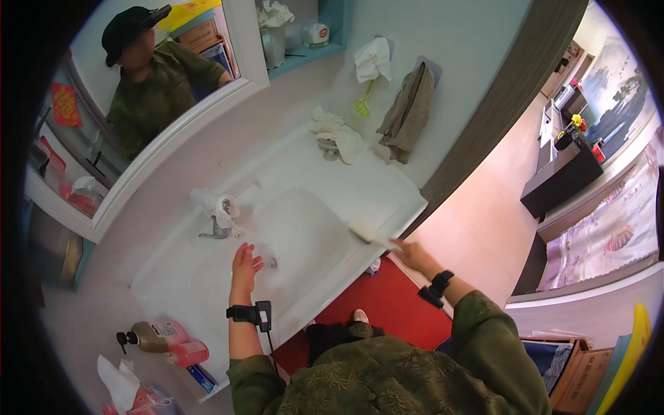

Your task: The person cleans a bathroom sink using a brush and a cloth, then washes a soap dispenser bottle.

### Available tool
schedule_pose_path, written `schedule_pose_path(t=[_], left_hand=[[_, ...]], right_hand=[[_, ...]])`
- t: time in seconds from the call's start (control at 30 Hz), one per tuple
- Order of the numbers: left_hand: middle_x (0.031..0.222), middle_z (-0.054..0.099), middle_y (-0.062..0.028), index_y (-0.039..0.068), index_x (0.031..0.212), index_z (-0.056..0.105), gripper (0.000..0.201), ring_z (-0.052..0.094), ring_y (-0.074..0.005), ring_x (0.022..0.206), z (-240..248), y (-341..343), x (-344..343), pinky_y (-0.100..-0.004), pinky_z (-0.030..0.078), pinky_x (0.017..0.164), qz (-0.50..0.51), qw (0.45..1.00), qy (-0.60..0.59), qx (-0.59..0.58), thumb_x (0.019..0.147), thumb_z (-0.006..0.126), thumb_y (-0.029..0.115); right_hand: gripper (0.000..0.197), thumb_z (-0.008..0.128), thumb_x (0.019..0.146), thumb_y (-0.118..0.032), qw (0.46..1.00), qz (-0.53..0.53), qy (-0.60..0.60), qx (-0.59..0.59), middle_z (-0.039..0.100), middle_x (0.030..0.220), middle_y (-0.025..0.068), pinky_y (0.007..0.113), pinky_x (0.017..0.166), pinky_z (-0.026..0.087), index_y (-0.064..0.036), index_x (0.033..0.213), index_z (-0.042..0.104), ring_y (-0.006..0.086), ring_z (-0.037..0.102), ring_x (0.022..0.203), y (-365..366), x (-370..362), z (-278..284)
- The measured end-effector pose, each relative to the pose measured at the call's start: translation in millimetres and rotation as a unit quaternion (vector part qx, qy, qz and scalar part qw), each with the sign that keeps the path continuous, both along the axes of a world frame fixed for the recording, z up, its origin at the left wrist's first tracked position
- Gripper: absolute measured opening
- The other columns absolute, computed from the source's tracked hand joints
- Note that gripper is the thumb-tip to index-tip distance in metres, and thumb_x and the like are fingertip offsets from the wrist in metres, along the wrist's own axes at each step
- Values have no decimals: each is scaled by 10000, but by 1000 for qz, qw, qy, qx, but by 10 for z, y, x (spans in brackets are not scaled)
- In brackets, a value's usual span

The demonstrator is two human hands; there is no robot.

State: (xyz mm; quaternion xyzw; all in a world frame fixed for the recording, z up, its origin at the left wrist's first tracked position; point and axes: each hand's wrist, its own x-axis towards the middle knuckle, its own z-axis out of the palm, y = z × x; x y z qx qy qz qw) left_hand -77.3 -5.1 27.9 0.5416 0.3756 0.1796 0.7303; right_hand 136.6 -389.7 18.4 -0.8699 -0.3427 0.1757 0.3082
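Observation:
My right hand (417, 258) is closed round the pale handle of a scrubbing brush (377, 240). The brush's dark bristles rest at the right side of the white washbasin (304, 207), near the rim. Over the left part of the bowl, my left hand (245, 268) is held up with its fingers apart and nothing in it. Just beyond it stands a tap (220, 227) with a grey lever and something white wrapped about its body. The drain (271, 263) shows beside my left fingers.
A pump bottle (149, 337), a pink bottle (188, 353) and a tissue pack (119, 384) stand at the lower left. A white cloth (337, 135) lies on the far counter; a brown towel (408, 111) hangs above. A mirror (173, 124) fills the upper left. Red mat (387, 304) below.

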Motion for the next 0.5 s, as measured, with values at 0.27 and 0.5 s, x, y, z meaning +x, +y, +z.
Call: schedule_pose_path(t=[0.27, 0.5], left_hand=[[1078, 500, -68, 38, 1195, 375, 378, 515, -143, 781, -78, -753, 22, -254, 456, 659, -124, 990, 60, 16, 866, 428, 216], [1079, 502, -77, 15, 1198, 370, 397, 514, -144, 818, 16, -1112, 134, -255, 455, 683, -206, 976, 54, 49, 865, 427, 223]], right_hand=[[438, 490, 807, -254, 992, -51, -72, -85, 564, 684, 210, 380, 610, 473, -84, 1197, 384, 345, 563, 606, -289, 383, -275], [400, 488, 810, -259, 997, 74, -36, 4, 558, 822, 250, 400, 693, 458, -89, 1166, 426, 366, 553, 758, -55, -37, -163]])
